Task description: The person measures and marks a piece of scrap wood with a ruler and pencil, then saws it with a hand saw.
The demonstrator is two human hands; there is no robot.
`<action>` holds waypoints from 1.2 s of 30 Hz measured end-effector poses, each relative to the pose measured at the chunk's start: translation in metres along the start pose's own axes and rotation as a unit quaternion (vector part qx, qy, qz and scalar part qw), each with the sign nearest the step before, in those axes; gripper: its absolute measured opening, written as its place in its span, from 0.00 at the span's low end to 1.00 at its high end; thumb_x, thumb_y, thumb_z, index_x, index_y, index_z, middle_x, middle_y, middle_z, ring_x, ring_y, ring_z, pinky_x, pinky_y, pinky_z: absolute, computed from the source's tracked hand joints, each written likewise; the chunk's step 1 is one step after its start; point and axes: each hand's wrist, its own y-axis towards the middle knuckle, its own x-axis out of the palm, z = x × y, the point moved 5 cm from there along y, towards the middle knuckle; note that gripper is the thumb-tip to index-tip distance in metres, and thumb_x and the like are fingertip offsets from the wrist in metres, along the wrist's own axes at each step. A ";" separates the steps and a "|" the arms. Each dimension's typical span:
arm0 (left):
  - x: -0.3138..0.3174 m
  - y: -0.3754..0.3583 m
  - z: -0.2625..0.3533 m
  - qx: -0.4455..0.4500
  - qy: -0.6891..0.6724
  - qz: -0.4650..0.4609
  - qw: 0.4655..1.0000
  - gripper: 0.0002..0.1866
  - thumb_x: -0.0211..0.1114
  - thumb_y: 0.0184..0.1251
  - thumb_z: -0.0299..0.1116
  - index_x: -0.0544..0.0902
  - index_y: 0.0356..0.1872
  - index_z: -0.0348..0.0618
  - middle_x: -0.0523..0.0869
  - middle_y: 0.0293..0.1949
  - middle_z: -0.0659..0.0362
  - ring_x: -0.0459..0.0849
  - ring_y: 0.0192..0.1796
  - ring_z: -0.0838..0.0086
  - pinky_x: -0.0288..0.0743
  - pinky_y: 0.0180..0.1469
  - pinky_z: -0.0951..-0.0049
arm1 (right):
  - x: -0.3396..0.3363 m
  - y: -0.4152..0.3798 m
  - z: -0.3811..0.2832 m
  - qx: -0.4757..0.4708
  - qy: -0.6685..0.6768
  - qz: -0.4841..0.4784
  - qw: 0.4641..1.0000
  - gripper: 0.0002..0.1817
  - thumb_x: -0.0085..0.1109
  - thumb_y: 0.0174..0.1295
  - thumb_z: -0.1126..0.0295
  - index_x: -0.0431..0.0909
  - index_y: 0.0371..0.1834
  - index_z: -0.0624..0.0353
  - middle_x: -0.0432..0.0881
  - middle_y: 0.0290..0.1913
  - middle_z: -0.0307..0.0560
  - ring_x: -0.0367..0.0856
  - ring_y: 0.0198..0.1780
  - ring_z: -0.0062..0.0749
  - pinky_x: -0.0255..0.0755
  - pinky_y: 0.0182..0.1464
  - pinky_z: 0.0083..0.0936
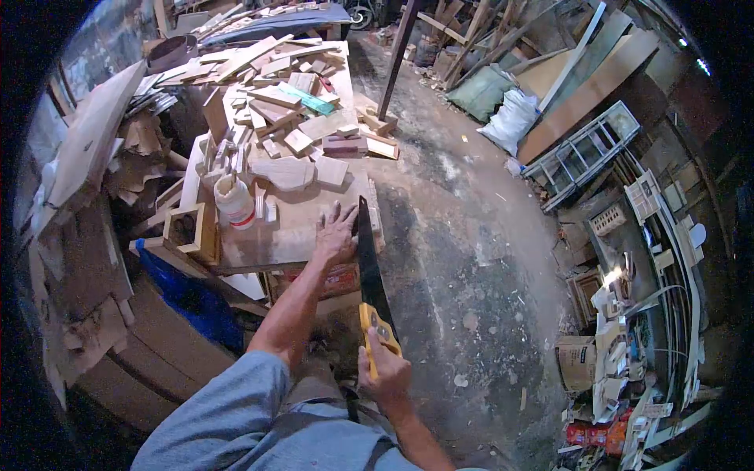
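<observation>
My right hand (385, 372) is wrapped round the yellow handle of a handsaw (372, 271). Its dark blade points away from me, along the right edge of the workbench (290, 239). My left hand (338, 234) lies on the bench top with its fingers stretched out, just left of the blade. Whether a separate piece of wood lies under that palm is hard to see. Beyond the fingers are a cut wooden block (331, 172) and a shaped wooden piece (283, 173). To the left stands a white tub (234, 202) with a red label.
Offcuts (271, 94) are heaped across the far bench. An open wooden box (188, 233) sits at the bench's left edge. A dark post (397, 63) rises beyond. On the right, a white sack (509, 120), a metal frame (585, 153) and scrap wood line the dirty floor (471, 298).
</observation>
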 end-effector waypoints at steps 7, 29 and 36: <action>-0.006 -0.003 0.004 -0.004 -0.028 -0.020 0.999 0.43 0.65 0.68 0.47 0.57 0.83 0.62 0.59 0.83 0.68 0.49 0.86 0.57 0.42 0.82 0.37 | 0.001 0.004 0.016 0.010 0.033 0.017 0.999 0.25 0.65 0.66 0.71 0.77 0.67 0.67 0.87 0.32 0.60 0.89 0.31 0.50 0.83 0.35 0.40; 0.018 0.008 -0.005 0.007 0.004 0.046 0.999 0.40 0.62 0.71 0.54 0.59 0.81 0.62 0.62 0.82 0.68 0.54 0.85 0.58 0.50 0.78 0.35 | -0.049 -0.007 0.031 0.146 0.083 0.136 0.976 0.24 0.61 0.71 0.66 0.78 0.65 0.72 0.89 0.37 0.58 0.88 0.29 0.39 0.82 0.34 0.32; 0.006 0.004 -0.008 0.034 -0.049 0.045 0.997 0.39 0.62 0.71 0.58 0.64 0.80 0.61 0.66 0.80 0.67 0.56 0.84 0.59 0.49 0.79 0.38 | -0.006 0.003 0.010 -0.012 -0.037 0.093 0.995 0.27 0.65 0.67 0.69 0.76 0.67 0.72 0.88 0.37 0.60 0.88 0.27 0.47 0.82 0.31 0.37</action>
